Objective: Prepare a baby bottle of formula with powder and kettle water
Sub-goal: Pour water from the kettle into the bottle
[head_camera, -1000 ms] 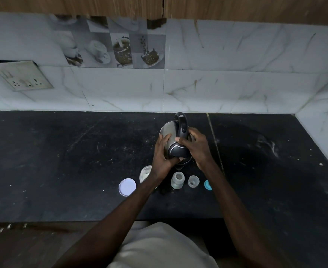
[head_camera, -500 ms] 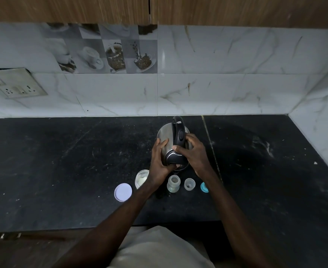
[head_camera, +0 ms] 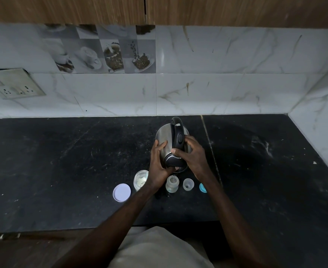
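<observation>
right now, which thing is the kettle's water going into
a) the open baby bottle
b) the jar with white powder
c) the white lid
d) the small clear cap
A: the tilted kettle sends a thin stream straight down into the open baby bottle, which stands on the counter between the powder jar and the clear cap.
</observation>
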{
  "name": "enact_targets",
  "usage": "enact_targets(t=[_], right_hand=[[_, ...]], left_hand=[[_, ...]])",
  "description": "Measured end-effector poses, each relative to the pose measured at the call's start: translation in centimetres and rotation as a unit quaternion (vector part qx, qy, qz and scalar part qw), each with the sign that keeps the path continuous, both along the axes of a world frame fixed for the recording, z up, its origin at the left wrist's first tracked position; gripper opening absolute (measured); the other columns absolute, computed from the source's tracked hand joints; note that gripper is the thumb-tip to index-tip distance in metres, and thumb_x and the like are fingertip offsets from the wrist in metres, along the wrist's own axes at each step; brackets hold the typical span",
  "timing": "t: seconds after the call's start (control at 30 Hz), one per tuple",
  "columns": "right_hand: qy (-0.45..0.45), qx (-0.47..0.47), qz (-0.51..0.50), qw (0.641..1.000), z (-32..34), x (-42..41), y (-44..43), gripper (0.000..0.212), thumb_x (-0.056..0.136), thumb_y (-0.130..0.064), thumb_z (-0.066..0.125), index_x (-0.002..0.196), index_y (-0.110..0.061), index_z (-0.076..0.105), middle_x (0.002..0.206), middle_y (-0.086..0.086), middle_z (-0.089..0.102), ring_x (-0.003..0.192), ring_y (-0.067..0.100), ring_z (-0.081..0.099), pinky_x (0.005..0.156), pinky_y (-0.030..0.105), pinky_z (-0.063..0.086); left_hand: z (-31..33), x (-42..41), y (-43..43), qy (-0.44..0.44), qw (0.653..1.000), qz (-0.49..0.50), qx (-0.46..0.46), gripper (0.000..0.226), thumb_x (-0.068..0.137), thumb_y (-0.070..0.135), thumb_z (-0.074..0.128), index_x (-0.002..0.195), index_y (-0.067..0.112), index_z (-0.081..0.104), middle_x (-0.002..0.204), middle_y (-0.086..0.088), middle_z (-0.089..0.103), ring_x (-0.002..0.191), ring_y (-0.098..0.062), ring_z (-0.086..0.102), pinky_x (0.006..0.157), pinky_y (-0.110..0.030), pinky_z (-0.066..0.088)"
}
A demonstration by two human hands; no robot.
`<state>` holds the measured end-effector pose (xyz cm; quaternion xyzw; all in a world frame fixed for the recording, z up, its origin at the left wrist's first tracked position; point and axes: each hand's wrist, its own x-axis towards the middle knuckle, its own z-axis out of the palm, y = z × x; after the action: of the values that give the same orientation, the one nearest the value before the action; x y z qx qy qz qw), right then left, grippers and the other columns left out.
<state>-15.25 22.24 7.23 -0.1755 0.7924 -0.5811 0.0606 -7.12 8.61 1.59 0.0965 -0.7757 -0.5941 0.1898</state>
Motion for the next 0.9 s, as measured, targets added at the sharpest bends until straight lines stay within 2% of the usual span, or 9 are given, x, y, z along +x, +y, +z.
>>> enact_targets(t=[0.13,0.3,0.43,0.67,0.9], right_hand=[[-0.004,0.001,-0.001,1.0,-0.2,-0.1,-0.1,0.048,0.079,-0.025,0.091,0.123,-0.016,0.073,0.123,-0.011,0.068,0.118,0.009,0.065,0.106,0.047,0.054],[-0.001,0.008,0.005,1.0,-0.3,-0.1,-0.5,0.048,0.079,-0.027,0.091,0.122,-0.019,0.074,0.122,-0.013,0.068,0.12,0.012,0.064,0.106,0.048,0.053],[0.008,0.007,0.006,1.0,-0.3,-0.2,-0.8,0.048,0.078,-0.031,0.09,0.121,-0.019,0.074,0.12,-0.015,0.068,0.119,0.012,0.065,0.106,0.048,0.053],[0.011,0.003,0.007,1.0,-0.2,-0.6,-1.0,0.047,0.079,-0.024,0.092,0.123,-0.016,0.074,0.121,-0.015,0.068,0.118,0.008,0.065,0.106,0.046,0.053],[0.017,0.0,0.005,1.0,-0.2,-0.8,-1.0,0.048,0.079,-0.021,0.092,0.123,-0.015,0.073,0.122,-0.01,0.068,0.118,0.009,0.066,0.105,0.043,0.055]], left_hand=[[0.0,0.1,-0.1,-0.002,1.0,0.006,-0.008,0.098,0.066,0.02,0.094,0.149,0.028,0.043,0.17,0.002,0.018,0.156,-0.004,0.019,0.123,-0.027,0.03],[-0.1,0.2,-0.4,0.002,1.0,0.017,-0.005,0.099,0.063,0.022,0.094,0.149,0.025,0.045,0.17,0.001,0.019,0.156,-0.002,0.02,0.121,-0.02,0.03],[-0.3,0.1,-0.5,0.005,1.0,0.02,0.005,0.099,0.065,0.011,0.095,0.148,0.025,0.045,0.17,0.002,0.02,0.156,-0.005,0.02,0.125,-0.032,0.03],[-0.2,-0.3,-0.6,0.004,1.0,0.024,0.002,0.098,0.065,0.019,0.094,0.149,0.029,0.044,0.17,0.004,0.018,0.157,-0.008,0.02,0.125,-0.048,0.032],[-0.7,-0.8,-0.7,0.01,1.0,0.028,0.003,0.1,0.064,0.006,0.096,0.148,0.026,0.045,0.17,0.004,0.02,0.157,-0.007,0.021,0.125,-0.048,0.033]])
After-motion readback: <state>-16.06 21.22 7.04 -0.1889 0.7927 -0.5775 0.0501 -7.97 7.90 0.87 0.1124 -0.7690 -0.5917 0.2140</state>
